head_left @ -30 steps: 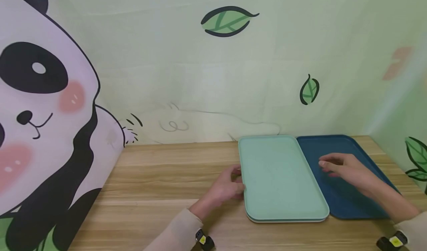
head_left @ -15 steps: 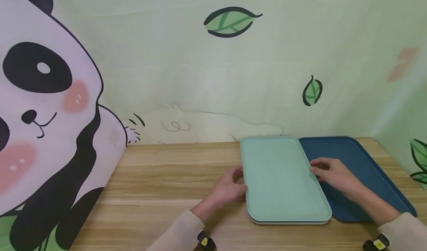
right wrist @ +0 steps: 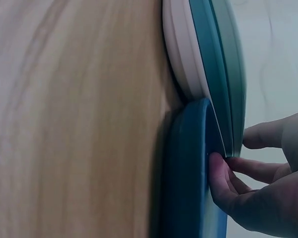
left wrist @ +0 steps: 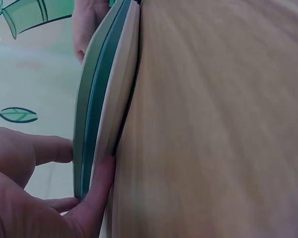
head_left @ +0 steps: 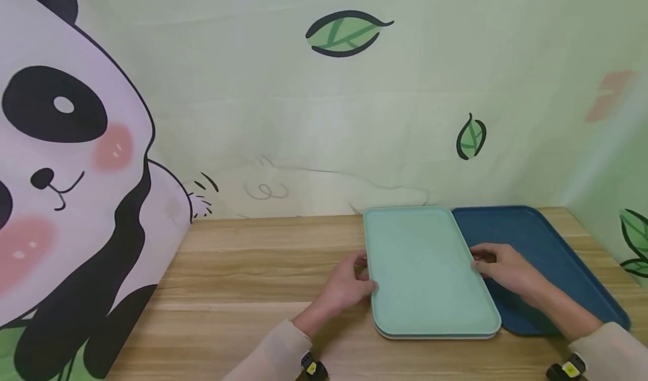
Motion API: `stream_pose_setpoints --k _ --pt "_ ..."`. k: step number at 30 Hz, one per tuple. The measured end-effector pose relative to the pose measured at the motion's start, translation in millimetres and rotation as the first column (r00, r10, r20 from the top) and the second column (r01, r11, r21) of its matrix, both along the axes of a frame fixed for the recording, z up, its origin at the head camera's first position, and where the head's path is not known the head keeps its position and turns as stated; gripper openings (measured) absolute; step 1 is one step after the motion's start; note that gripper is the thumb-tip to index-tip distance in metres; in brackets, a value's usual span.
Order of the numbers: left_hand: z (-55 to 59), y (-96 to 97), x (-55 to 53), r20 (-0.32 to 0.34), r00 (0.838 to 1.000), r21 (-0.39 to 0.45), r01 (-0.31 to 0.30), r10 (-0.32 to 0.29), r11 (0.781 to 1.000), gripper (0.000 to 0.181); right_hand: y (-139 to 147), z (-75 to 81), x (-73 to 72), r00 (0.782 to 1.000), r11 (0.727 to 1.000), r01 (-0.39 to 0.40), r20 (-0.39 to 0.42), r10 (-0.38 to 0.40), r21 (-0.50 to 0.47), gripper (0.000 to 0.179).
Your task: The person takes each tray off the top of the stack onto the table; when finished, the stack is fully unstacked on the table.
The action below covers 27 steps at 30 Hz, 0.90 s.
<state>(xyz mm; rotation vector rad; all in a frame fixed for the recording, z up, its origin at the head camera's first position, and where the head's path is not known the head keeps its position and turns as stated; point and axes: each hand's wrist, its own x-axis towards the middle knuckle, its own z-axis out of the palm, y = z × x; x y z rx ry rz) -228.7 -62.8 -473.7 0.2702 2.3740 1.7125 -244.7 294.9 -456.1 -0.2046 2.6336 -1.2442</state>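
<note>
A light green rectangular tray (head_left: 420,268) tops a stack, with a teal tray (left wrist: 103,84) and a cream tray (left wrist: 120,74) showing beneath it in the left wrist view. My left hand (head_left: 346,282) grips the stack's left edge, one digit at the green rim and another low against the cream side. On the opposite edge, my right hand (head_left: 508,271) pinches the stack's rims, with a fingertip at the green rim and others lower by the teal one. Those lower fingers reach inside the rim of a navy blue tray (head_left: 557,279), which lies beside the stack.
The trays lie on a wood-grain table (head_left: 243,268) whose far edge meets a pale green backdrop (head_left: 243,88). A large printed panda (head_left: 129,223) covers the left side. Each wrist wears a small black strap with a yellow mark.
My right hand has moved left from over the navy tray to the stack's right edge and taken hold there. The left hand stays at the left edge. The trays look unmoved.
</note>
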Motion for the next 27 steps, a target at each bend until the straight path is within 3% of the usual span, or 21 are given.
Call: stream_pose_setpoints --k 4,9,13,15,20,27 --pt "0.5 0.8 -3.0 -0.051 0.999 -0.099 -0.009 0.004 0.995 0.062 0.8 -0.2 -2.9 1.0 1.0 -0.004 0.017 0.004 -0.006 0.05" --pt "4.6 4.3 -6.6 -0.059 0.998 -0.113 -0.002 -0.005 0.994 0.058 4.7 0.8 -6.3 0.999 0.999 -0.002 0.053 0.004 -0.04 0.052" --pt "10.7 5.0 -8.6 -0.075 0.997 -0.11 -0.04 0.032 0.993 0.059 6.3 2.2 -8.6 0.995 0.996 -0.012 0.094 0.02 -0.089 0.052" --pt "14.2 3.7 -9.8 -0.061 0.997 -0.082 -0.052 0.047 0.995 0.061 6.6 2.7 -8.2 0.994 0.995 -0.019 0.102 0.029 -0.101 0.049" --pt "22.2 0.3 -12.4 0.057 0.998 0.053 -0.034 0.031 0.998 0.064 6.9 1.4 -6.5 0.998 0.995 -0.025 0.062 0.03 -0.092 0.045" --pt "17.5 -3.5 -11.9 0.201 0.98 0.246 -0.042 -0.009 0.968 0.06 7.1 -2.2 -7.0 0.999 0.997 -0.013 0.04 0.016 -0.072 0.046"
